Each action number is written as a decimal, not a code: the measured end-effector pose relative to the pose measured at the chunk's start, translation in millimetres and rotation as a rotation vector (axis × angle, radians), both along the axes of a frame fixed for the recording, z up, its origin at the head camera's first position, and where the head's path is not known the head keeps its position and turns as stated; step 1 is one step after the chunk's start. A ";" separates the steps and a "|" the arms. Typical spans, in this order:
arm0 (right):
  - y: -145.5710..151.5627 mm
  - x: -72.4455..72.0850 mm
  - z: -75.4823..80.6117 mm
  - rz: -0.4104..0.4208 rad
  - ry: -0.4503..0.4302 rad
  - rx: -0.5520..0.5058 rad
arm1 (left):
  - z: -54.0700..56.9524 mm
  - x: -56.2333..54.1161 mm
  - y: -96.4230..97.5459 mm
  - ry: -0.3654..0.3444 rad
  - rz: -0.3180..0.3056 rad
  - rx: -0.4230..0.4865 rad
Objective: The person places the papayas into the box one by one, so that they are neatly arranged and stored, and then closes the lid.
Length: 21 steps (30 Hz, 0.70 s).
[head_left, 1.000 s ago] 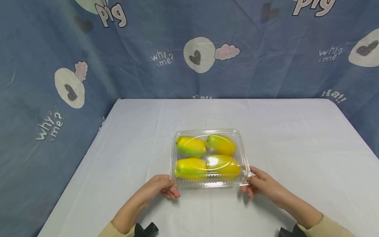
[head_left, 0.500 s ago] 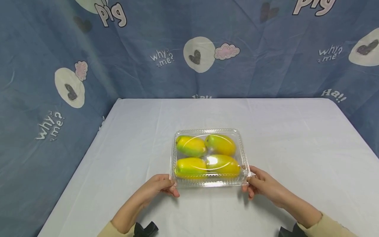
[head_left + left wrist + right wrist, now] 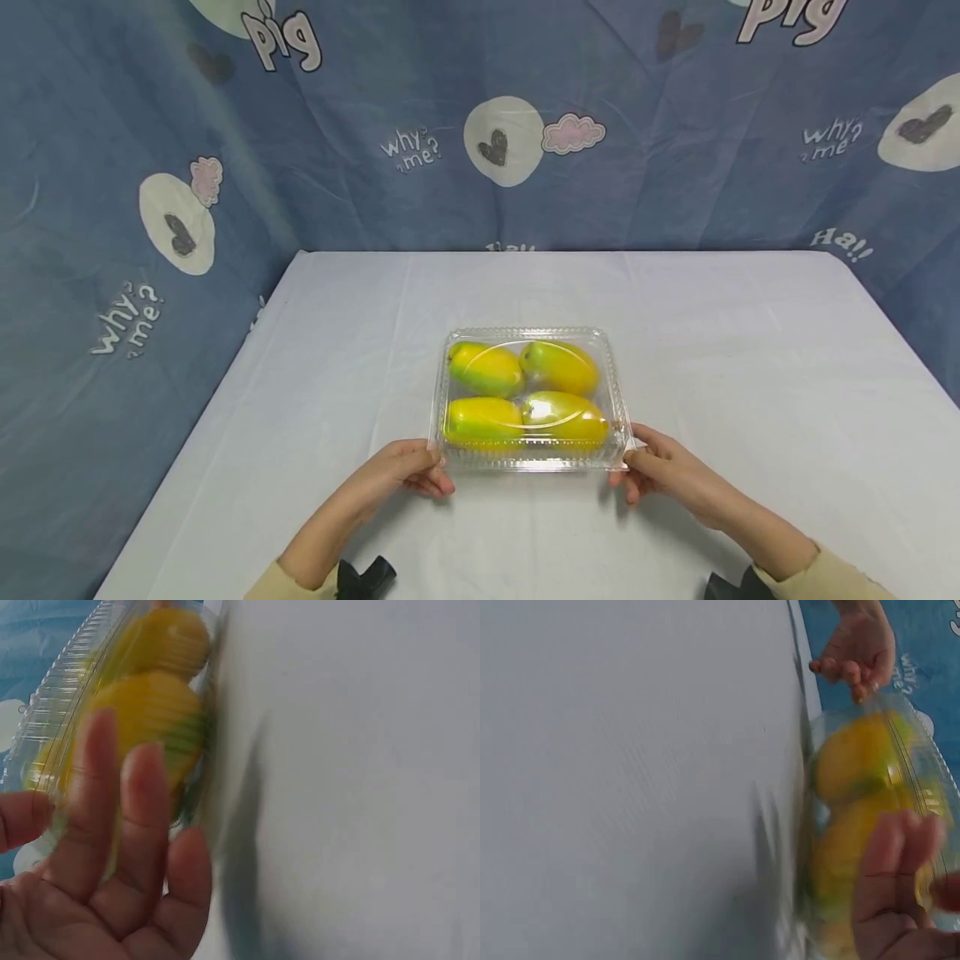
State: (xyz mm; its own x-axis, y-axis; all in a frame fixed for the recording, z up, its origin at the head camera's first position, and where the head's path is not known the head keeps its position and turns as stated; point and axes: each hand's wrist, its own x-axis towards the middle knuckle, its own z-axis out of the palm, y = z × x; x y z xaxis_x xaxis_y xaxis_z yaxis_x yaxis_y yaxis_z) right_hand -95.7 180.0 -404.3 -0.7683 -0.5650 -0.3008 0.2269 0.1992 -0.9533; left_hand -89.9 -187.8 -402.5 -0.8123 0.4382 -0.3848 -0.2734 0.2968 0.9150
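A clear plastic clamshell container [image 3: 525, 464] with a ribbed rim is at the near middle of the white table. Through its closed lid show several yellow-green mangoes [image 3: 483, 421], laid in two rows. My left hand [image 3: 408, 468] pinches the near left corner of the rim, thumb on top and fingers below. At the near right corner my right hand [image 3: 663, 468] pinches the rim in the same way. In the left wrist view the remaining fingers [image 3: 142, 795] extend beside the container wall. The right wrist view is blurred, with both hands at the container's opposite ends.
A white cloth [image 3: 360, 333] covers the table around the container. Blue printed curtains [image 3: 337, 192] hang behind the table and along its left side. A black strap piece [image 3: 366, 577] sits at the left cuff, and another [image 3: 738, 586] at the right.
Hardly anything differs. Both hands keep their hold on the rim, and the container's near edge sits very slightly higher in the head view.
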 end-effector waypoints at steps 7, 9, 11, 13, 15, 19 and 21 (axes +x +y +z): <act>19.5 -9.0 10.7 -0.008 0.290 0.229 | 10.7 1.6 -9.3 0.029 0.085 -0.139; 25.4 -11.2 16.3 -0.036 0.411 0.314 | 14.5 2.3 -13.2 0.058 0.105 -0.181; 29.9 -13.2 22.6 -0.065 0.548 0.422 | 18.8 2.5 -17.1 0.128 0.137 -0.220; 33.4 -16.4 29.0 -0.098 0.658 0.546 | 23.4 1.8 -21.1 0.258 0.175 -0.270; 36.8 -20.3 36.2 -0.115 0.755 0.652 | 28.1 -0.7 -24.7 0.457 0.212 -0.348; 44.6 -32.7 43.9 -0.136 0.941 0.735 | 37.7 -11.8 -29.8 0.875 0.275 -0.564; 47.7 -41.1 44.9 -0.145 1.031 0.759 | 42.6 -21.3 -31.3 1.032 0.273 -0.656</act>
